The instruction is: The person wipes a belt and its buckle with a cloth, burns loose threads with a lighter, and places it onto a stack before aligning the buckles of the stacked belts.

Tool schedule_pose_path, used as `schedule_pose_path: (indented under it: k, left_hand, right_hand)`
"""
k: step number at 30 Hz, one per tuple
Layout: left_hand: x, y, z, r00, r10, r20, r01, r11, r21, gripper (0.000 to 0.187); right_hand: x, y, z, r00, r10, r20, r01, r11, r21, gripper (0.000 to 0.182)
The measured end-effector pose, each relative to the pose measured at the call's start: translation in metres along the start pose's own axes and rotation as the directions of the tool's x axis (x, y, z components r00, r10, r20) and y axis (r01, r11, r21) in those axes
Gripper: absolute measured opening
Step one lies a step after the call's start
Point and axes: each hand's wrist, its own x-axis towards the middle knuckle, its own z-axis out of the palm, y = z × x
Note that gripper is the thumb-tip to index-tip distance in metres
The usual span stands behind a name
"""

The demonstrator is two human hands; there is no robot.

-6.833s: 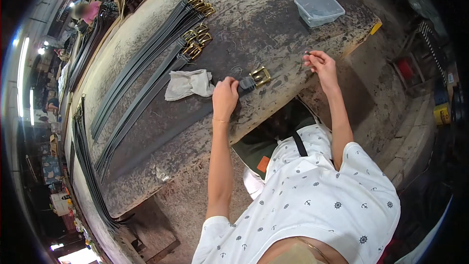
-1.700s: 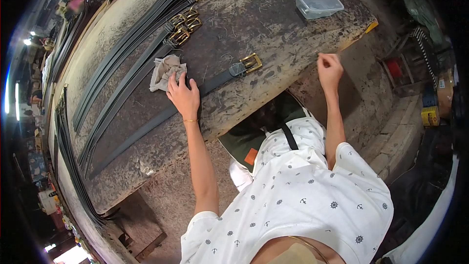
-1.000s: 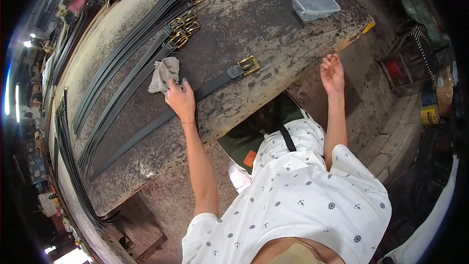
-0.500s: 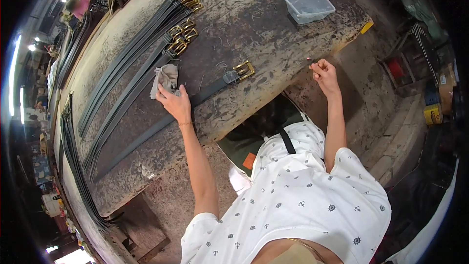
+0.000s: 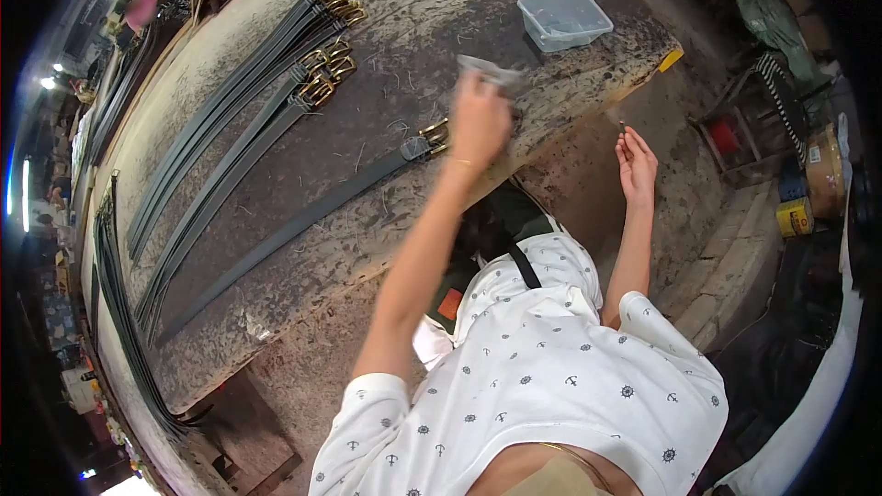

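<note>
My left hand (image 5: 480,124), blurred by motion, grips a crumpled grey cloth (image 5: 496,73) above the table, just past the buckle end of a single dark grey belt (image 5: 322,207). That belt lies slantwise along the near edge, its brass buckle (image 5: 435,135) partly hidden behind my hand. Off the table's edge on the right, my right hand (image 5: 636,163) is raised, its fingertips pinching a small thin stub (image 5: 622,127). The stub is too small to name surely.
Two bundles of belts (image 5: 230,119) with brass buckles (image 5: 340,0) lie at the left of the worn table (image 5: 432,37). More dark straps (image 5: 118,312) hang over its left end. A clear plastic box (image 5: 565,23) stands toward the far right. Loose threads are scattered about.
My left hand has swung right with the cloth, from beside the belt bundles to past the single belt's buckle. My right hand has turned; the red tip seen at its fingers earlier no longer shows.
</note>
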Motion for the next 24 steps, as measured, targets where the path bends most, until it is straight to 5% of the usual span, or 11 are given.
schedule_pose_path:
  k: [2, 3, 5, 6, 9, 12, 15, 19, 21, 23, 24]
  left_hand:
    - [-0.028, 0.011, 0.085, 0.993, 0.013, 0.117, -0.016, 1.000, 0.022, 0.024]
    - [-0.033, 0.027, 0.096, 0.974, 0.149, 0.168, -0.144, 0.989, -0.045, 0.021]
    - [-0.041, 0.053, 0.124, 0.968, 0.097, 0.231, 0.005, 0.914, -0.405, 0.017]
    - [-0.042, 0.062, 0.124, 0.913, 0.089, 0.399, 0.111, 0.885, -0.452, 0.018]
    - [-0.054, 0.075, 0.108, 0.867, -0.008, 0.499, 0.290, 0.822, -0.490, 0.025]
    - [-0.042, 0.076, 0.059, 0.932, -0.077, 0.354, 0.253, 0.836, -0.487, 0.029]
    - [-0.016, 0.057, -0.037, 0.977, -0.208, 0.052, 0.213, 0.904, -0.371, 0.025]
    - [-0.015, -0.020, -0.146, 0.863, -0.384, -0.329, 0.462, 0.862, 0.207, 0.030]
    - [-0.042, -0.067, -0.168, 0.917, -0.201, -0.344, 0.373, 0.739, 0.561, 0.024]
    - [-0.056, -0.058, -0.169, 0.905, -0.069, -0.420, 0.363, 0.639, 0.678, 0.029]
    - [-0.061, -0.052, -0.168, 0.933, -0.125, -0.338, 0.315, 0.738, 0.597, 0.029]
  right_hand:
    - [0.000, -0.006, -0.009, 0.996, -0.053, -0.075, 0.056, 0.998, 0.038, 0.032]
    - [0.002, -0.008, -0.017, 0.996, -0.051, -0.068, 0.053, 0.998, 0.033, 0.032]
    - [0.006, -0.012, -0.029, 0.983, -0.152, -0.108, 0.162, 0.983, 0.092, 0.032]
    - [0.004, -0.016, -0.033, 0.978, -0.164, -0.127, 0.179, 0.976, 0.122, 0.033]
    - [0.004, -0.023, -0.046, 0.962, -0.197, -0.188, 0.234, 0.952, 0.199, 0.031]
    - [0.007, -0.023, -0.054, 0.956, -0.179, -0.231, 0.226, 0.954, 0.195, 0.029]
    - [0.009, -0.014, -0.046, 0.958, -0.190, -0.216, 0.216, 0.971, 0.104, 0.028]
    - [0.003, -0.003, -0.001, 0.977, -0.171, -0.123, 0.167, 0.985, -0.043, 0.030]
    - [-0.002, 0.001, 0.029, 0.993, -0.116, -0.005, 0.115, 0.989, -0.092, 0.032]
    - [-0.002, 0.007, 0.053, 0.993, -0.087, 0.073, 0.094, 0.991, -0.099, 0.032]
    - [-0.005, 0.008, 0.066, 0.985, -0.072, 0.158, 0.091, 0.989, -0.116, 0.031]
